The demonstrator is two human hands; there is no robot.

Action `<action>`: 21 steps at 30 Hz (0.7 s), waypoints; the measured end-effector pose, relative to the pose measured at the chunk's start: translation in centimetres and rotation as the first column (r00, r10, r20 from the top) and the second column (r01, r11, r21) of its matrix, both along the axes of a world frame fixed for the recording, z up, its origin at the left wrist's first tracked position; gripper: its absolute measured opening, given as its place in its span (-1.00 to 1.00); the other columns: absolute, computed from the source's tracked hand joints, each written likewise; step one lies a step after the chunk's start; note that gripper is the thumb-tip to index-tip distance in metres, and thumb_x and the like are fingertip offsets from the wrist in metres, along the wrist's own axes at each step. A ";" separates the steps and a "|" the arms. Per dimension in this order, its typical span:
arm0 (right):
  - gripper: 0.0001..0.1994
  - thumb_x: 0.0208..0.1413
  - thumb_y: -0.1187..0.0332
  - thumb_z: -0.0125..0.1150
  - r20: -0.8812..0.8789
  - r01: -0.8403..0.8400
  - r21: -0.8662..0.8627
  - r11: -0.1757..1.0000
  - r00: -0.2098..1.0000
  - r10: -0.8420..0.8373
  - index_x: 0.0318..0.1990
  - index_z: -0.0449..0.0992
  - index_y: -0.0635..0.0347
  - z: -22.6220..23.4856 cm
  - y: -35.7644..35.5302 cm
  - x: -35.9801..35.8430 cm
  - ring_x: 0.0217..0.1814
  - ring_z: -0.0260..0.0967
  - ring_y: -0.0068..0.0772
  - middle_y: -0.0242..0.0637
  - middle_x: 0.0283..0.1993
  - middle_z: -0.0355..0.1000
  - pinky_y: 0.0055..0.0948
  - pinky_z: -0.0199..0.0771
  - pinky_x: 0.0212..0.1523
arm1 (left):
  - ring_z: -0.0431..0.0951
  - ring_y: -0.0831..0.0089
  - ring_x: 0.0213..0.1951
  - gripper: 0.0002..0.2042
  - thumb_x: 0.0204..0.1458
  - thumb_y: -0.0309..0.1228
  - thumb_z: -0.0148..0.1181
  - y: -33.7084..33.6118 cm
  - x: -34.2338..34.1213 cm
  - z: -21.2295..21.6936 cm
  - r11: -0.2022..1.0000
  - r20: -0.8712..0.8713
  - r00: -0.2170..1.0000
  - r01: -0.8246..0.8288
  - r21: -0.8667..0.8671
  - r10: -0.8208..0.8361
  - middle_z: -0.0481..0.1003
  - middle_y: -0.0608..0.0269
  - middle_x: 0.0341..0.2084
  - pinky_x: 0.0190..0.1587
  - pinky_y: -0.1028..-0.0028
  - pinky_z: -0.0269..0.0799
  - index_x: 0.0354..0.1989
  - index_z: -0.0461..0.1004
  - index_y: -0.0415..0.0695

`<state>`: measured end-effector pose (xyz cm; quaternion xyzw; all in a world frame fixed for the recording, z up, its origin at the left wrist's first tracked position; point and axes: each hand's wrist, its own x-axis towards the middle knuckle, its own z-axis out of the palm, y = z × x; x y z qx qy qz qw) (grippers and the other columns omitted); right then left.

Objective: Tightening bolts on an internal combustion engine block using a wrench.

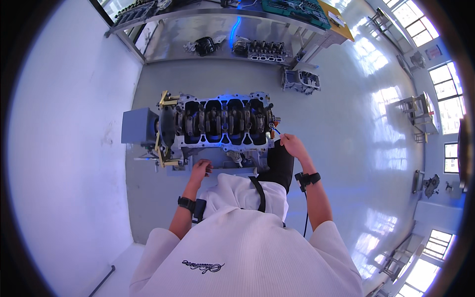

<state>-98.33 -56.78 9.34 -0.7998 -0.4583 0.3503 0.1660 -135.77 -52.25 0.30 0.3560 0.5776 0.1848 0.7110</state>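
your right hand (293, 145) pinches a slim tool (277, 131), its long axis slanting forward-left to the engine block's (225, 123) right end; your left hand (200, 168), loosely half-spread, is farther off, on the block's near side.

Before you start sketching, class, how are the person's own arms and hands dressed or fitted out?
The left hand and right hand are ungloved. The sleeves are short and pale. Both wrists wear black straps with dark, boxy units; a thin dark cable hangs below the right one.
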 end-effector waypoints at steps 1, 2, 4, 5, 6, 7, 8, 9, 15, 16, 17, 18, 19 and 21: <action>-0.61 0.12 0.09 -0.16 0.042 -0.016 -0.039 0.999 0.999 0.018 -0.44 0.46 0.23 0.3 0.2 0.0 -0.29 0.37 0.03 -0.06 -0.44 0.43 -0.20 0.32 -0.25 | 0.44 0.56 -0.52 -0.81 0.04 -0.34 -0.09 0.1 0.0 -0.1 1.000 0.004 1.000 0.001 0.001 -0.001 0.48 0.30 -0.46 -0.50 0.56 0.30 -0.27 0.42 -0.11; -0.60 0.12 0.09 -0.17 0.083 -0.030 -0.078 0.996 0.996 0.037 -0.46 0.46 0.23 0.5 0.5 0.1 -0.30 0.38 0.00 -0.07 -0.46 0.43 -0.21 0.32 -0.26 | 0.44 0.56 -0.53 -0.81 0.05 -0.34 -0.10 0.2 -0.1 -0.1 1.000 0.007 1.000 0.003 0.003 -0.003 0.48 0.30 -0.47 -0.51 0.57 0.30 -0.27 0.42 -0.11; -0.60 0.12 0.09 -0.17 0.055 -0.038 -0.100 0.994 0.998 0.044 -0.47 0.46 0.23 1.7 1.0 0.3 -0.32 0.38 -0.02 -0.09 -0.48 0.43 -0.24 0.32 -0.27 | 0.44 0.56 -0.53 -0.81 0.05 -0.35 -0.10 0.1 -0.2 -0.2 1.000 0.006 1.000 0.004 0.006 -0.004 0.48 0.30 -0.47 -0.51 0.57 0.30 -0.27 0.42 -0.11; -0.60 0.12 0.08 -0.16 0.026 -0.050 -0.120 0.991 0.998 0.053 -0.47 0.47 0.22 2.0 1.2 0.4 -0.35 0.39 -0.05 -0.11 -0.50 0.42 -0.26 0.32 -0.29 | 0.44 0.56 -0.53 -0.81 0.05 -0.35 -0.11 0.1 -0.2 -0.2 1.000 0.006 1.000 0.002 0.010 -0.002 0.48 0.30 -0.48 -0.51 0.57 0.30 -0.27 0.42 -0.11; -0.60 0.12 0.08 -0.16 0.027 -0.046 -0.119 0.992 0.998 0.050 -0.47 0.47 0.22 1.8 1.3 0.8 -0.35 0.39 -0.05 -0.11 -0.50 0.42 -0.26 0.32 -0.29 | 0.44 0.56 -0.53 -0.81 0.05 -0.35 -0.11 0.2 -0.2 -0.2 1.000 0.006 1.000 0.006 0.011 -0.006 0.48 0.30 -0.48 -0.51 0.57 0.30 -0.27 0.42 -0.11; -0.57 0.12 0.06 -0.15 0.048 -0.046 -0.122 0.991 0.997 0.052 -0.51 0.46 0.22 1.4 1.3 1.3 -0.43 0.34 -0.16 -0.16 -0.56 0.37 -0.29 0.28 -0.35 | 0.44 0.56 -0.53 -0.81 0.05 -0.35 -0.11 0.3 -0.1 -0.2 1.000 -0.003 1.000 0.012 0.005 -0.012 0.48 0.30 -0.48 -0.51 0.57 0.29 -0.27 0.41 -0.11; -0.55 0.12 0.03 -0.14 0.070 -0.046 -0.126 0.991 0.996 0.055 -0.55 0.45 0.22 1.0 1.3 1.7 -0.52 0.29 -0.26 -0.21 -0.62 0.33 -0.32 0.24 -0.41 | 0.44 0.56 -0.52 -0.81 0.05 -0.34 -0.11 0.4 -0.1 -0.1 1.000 -0.011 1.000 0.019 0.000 -0.019 0.47 0.30 -0.48 -0.51 0.57 0.29 -0.27 0.41 -0.11; -0.55 0.12 0.03 -0.14 0.069 -0.045 -0.126 0.991 0.996 0.054 -0.55 0.45 0.22 0.9 1.3 1.8 -0.52 0.29 -0.26 -0.21 -0.62 0.33 -0.32 0.24 -0.41 | 0.44 0.56 -0.52 -0.81 0.05 -0.34 -0.11 0.4 -0.1 -0.1 1.000 -0.012 1.000 0.019 -0.001 -0.019 0.47 0.30 -0.48 -0.51 0.57 0.29 -0.27 0.41 -0.11; -0.61 0.19 0.04 -0.22 -0.593 0.088 -0.298 0.950 0.763 -0.257 -0.41 0.33 0.18 0.3 -0.1 -1.1 -0.55 0.28 -0.46 -0.35 -0.65 0.27 -0.51 0.30 -0.51 | 0.44 0.55 -0.51 -0.80 0.05 -0.31 -0.09 0.8 -0.6 -0.1 1.000 -0.021 1.000 0.015 0.016 -0.015 0.47 0.31 -0.46 -0.50 0.56 0.30 -0.27 0.41 -0.11; -0.64 0.21 0.05 -0.24 -0.762 0.125 -0.275 0.953 0.576 -0.296 -0.38 0.29 0.17 0.0 -0.9 -2.4 -0.55 0.29 -0.48 -0.37 -0.63 0.28 -0.53 0.34 -0.51 | 0.44 0.55 -0.51 -0.80 0.05 -0.31 -0.09 0.8 -0.5 0.0 1.000 -0.017 1.000 0.014 0.020 -0.014 0.47 0.32 -0.46 -0.50 0.56 0.29 -0.26 0.41 -0.11; -0.64 0.21 0.05 -0.24 -0.762 0.132 -0.274 0.953 0.575 -0.299 -0.38 0.29 0.17 -0.6 -1.0 -3.8 -0.55 0.29 -0.48 -0.37 -0.63 0.28 -0.53 0.34 -0.51 | 0.44 0.55 -0.51 -0.80 0.04 -0.30 -0.09 0.7 -0.5 0.0 1.000 -0.012 1.000 0.013 0.023 -0.013 0.47 0.32 -0.47 -0.50 0.56 0.29 -0.26 0.41 -0.10; -0.66 0.22 0.09 -0.24 -0.829 0.233 -0.234 0.944 0.460 -0.318 -0.34 0.29 0.19 -1.2 -0.8 -5.4 -0.54 0.32 -0.44 -0.32 -0.58 0.31 -0.49 0.39 -0.49 | 0.44 0.55 -0.51 -0.80 0.04 -0.30 -0.09 0.8 -0.4 0.1 0.999 -0.012 1.000 0.019 0.025 -0.019 0.47 0.32 -0.47 -0.50 0.56 0.29 -0.26 0.41 -0.10; -0.69 0.23 0.13 -0.24 -0.886 0.337 -0.203 0.919 0.336 -0.319 -0.31 0.28 0.21 -1.4 -0.5 -6.6 -0.54 0.36 -0.40 -0.27 -0.53 0.33 -0.45 0.44 -0.48 | 0.44 0.56 -0.51 -0.80 0.04 -0.31 -0.09 0.9 -0.3 0.3 1.000 -0.020 1.000 0.024 0.009 -0.023 0.47 0.32 -0.47 -0.50 0.56 0.29 -0.26 0.41 -0.10; -0.70 0.23 0.15 -0.24 -0.898 0.380 -0.158 0.911 0.329 -0.293 -0.30 0.28 0.20 -1.6 0.0 -7.8 -0.53 0.36 -0.39 -0.26 -0.50 0.34 -0.44 0.45 -0.46 | 0.44 0.56 -0.51 -0.80 0.04 -0.31 -0.09 1.1 -0.3 0.4 0.999 -0.030 0.999 0.033 -0.007 -0.033 0.47 0.32 -0.47 -0.51 0.56 0.29 -0.26 0.41 -0.10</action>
